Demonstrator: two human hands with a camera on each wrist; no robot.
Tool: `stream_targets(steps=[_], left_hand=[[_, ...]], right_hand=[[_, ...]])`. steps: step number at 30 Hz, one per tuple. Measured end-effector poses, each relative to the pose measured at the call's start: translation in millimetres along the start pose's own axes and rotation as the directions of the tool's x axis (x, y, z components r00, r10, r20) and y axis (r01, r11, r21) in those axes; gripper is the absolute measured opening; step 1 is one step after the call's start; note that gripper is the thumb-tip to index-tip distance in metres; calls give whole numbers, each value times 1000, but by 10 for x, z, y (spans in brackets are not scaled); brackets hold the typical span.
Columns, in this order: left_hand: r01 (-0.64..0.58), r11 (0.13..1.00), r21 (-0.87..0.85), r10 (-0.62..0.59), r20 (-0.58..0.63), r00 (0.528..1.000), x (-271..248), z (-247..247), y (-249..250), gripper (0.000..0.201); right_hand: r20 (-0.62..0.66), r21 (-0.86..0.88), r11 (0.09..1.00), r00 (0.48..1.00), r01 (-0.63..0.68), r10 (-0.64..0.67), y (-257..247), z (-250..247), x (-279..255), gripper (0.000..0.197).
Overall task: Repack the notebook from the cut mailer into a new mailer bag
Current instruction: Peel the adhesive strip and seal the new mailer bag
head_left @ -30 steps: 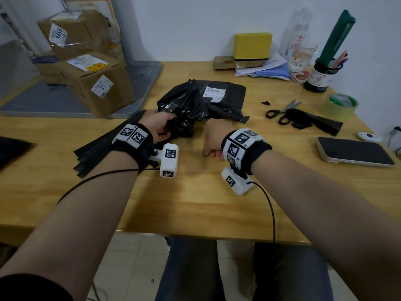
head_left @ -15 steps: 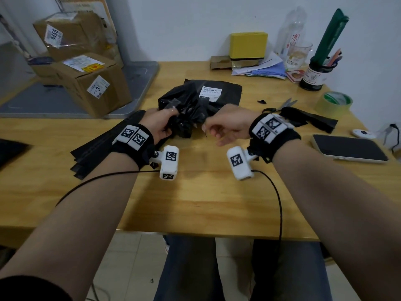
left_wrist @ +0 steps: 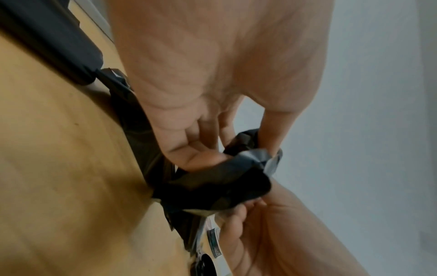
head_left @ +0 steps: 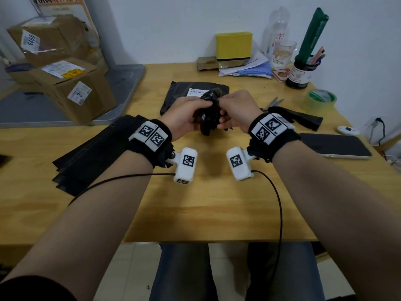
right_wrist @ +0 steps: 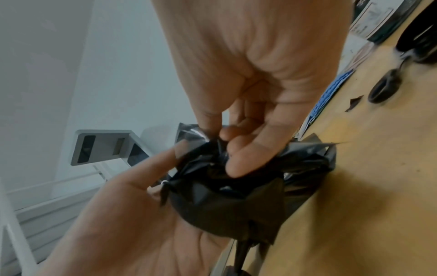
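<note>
now both grips hold the crumpled cut mailer (head_left: 209,115) above the counter (head_left: 195,203), left hand (head_left: 184,120) and right hand (head_left: 235,111) pinching its plastic, so best ball it tight and set it aside, while the labelled new mailer (head_left: 180,94) behind presumably holds the unseen notebook.

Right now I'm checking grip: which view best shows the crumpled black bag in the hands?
Right wrist: the crumpled bag fills the centre, fingers pinching its top. The head view shows it small between both hands; the left wrist view shows it blurred.
</note>
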State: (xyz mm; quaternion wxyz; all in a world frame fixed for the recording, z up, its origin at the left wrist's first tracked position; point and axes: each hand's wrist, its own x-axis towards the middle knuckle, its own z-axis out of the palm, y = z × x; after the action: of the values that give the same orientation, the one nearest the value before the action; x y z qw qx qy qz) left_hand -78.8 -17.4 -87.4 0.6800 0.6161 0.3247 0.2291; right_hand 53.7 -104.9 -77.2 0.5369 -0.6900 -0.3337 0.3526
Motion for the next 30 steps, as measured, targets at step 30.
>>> stream_targets(steps=[30], left_hand=[[287,895,-341,-369,-207,906,1796,150,-142,8]], right_hand=[[-199,-565,775,959,-282,204,283,-1178,1642,20]])
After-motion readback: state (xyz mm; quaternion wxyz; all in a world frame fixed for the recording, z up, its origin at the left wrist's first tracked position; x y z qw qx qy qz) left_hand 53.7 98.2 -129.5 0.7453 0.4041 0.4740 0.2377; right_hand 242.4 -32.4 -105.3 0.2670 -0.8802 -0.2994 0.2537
